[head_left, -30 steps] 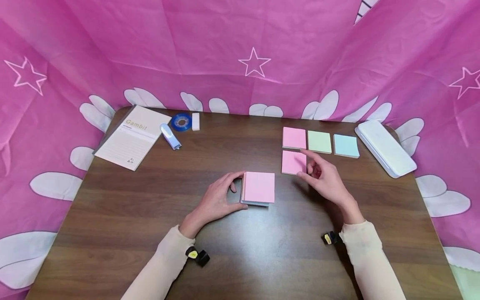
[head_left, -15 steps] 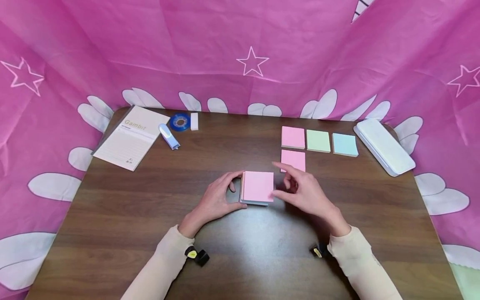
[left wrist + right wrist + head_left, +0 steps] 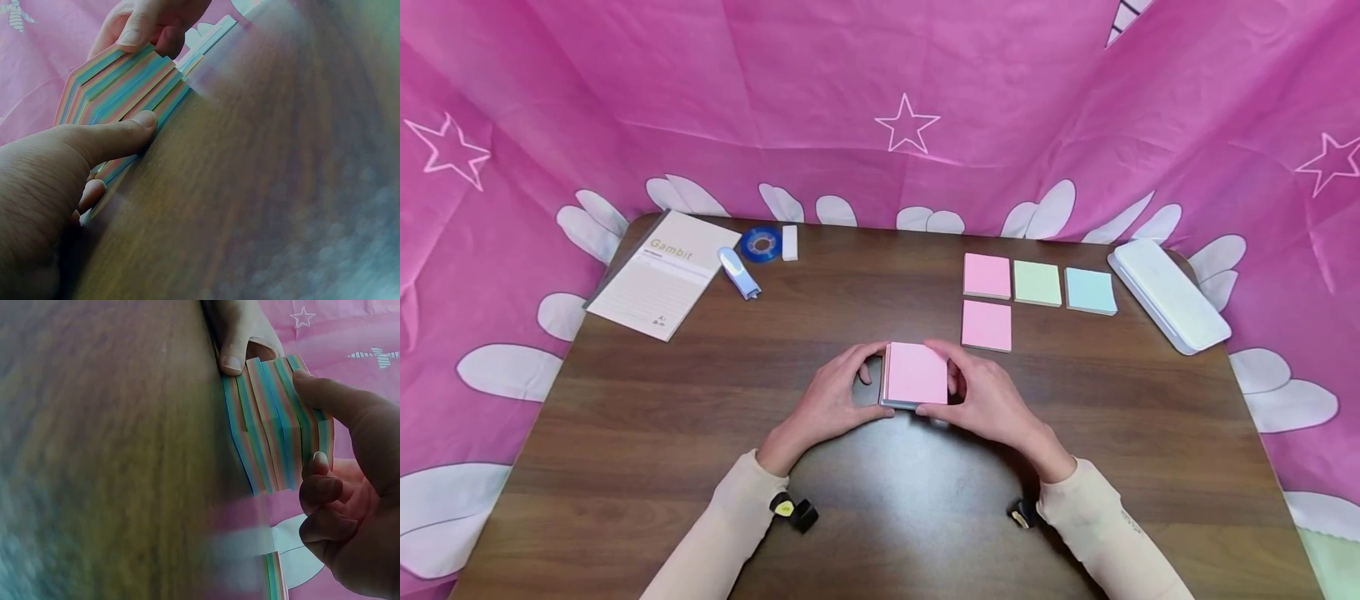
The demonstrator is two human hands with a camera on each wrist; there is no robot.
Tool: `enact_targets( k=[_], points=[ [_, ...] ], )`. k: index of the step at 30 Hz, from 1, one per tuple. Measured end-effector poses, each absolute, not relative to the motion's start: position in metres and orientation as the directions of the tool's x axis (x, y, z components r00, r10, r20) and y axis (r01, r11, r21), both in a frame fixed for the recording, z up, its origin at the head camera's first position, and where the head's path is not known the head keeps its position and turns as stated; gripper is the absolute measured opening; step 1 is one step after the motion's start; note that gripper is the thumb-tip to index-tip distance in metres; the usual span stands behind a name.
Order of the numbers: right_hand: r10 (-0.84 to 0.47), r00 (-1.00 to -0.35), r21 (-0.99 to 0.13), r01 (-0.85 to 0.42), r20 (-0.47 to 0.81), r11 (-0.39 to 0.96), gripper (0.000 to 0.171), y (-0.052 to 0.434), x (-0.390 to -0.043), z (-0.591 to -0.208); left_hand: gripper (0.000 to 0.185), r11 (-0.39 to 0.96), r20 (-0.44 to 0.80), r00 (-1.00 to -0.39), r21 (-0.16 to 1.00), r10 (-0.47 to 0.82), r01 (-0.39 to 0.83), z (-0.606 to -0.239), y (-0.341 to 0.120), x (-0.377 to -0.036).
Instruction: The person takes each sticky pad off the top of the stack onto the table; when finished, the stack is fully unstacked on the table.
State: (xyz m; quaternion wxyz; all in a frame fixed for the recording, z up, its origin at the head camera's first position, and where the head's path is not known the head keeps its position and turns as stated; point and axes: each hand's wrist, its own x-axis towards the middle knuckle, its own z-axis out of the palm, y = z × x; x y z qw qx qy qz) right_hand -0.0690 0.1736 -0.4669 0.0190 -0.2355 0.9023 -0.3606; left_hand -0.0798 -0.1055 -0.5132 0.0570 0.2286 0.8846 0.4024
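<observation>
A stack of sticky note pads (image 3: 917, 373), pink on top, stands between both hands in the head view. Striped, slightly uneven edges in several colours show on the stack (image 3: 273, 425) in the right wrist view. My left hand (image 3: 826, 396) grips its left side, thumb low on the near edge, as the left wrist view shows. From the right, my right hand (image 3: 992, 400) pinches the upper pads between thumb and index finger. A single pink pad (image 3: 987, 325) lies just behind the right hand. Beyond it sit a pink pad (image 3: 987, 276), a green pad (image 3: 1037, 283) and a blue pad (image 3: 1091, 291) in a row.
At the table's back left lie a notebook (image 3: 662, 275), a light blue stapler-like object (image 3: 739, 273), a blue tape roll (image 3: 762, 244) and a small white block (image 3: 789, 242). A white case (image 3: 1169, 296) lies at the back right. Pink cloth (image 3: 820, 100) surrounds the table.
My right hand has moved left and nearer, from the single pink pad to the stack, and now grips its right side. My left hand has stayed on the stack.
</observation>
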Motion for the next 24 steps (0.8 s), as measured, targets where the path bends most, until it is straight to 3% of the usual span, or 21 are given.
enact_targets(
  k=[15, 24],
  points=[
    [-0.419, -0.893, -0.682, -0.410, 0.166, 0.605, 0.083, 0.178, -0.069, -0.463, 0.098, 0.578, 0.075, -0.894, 0.739, 0.442, 0.348, -0.511, -0.107, -0.079],
    [-0.361, -0.912, -0.745, -0.377, 0.195, 0.550, 0.086, 0.217, -0.074, -0.457, 0.098, 0.584, 0.077, -0.893, 0.731, 0.444, 0.353, -0.510, -0.105, -0.079]
  ],
)
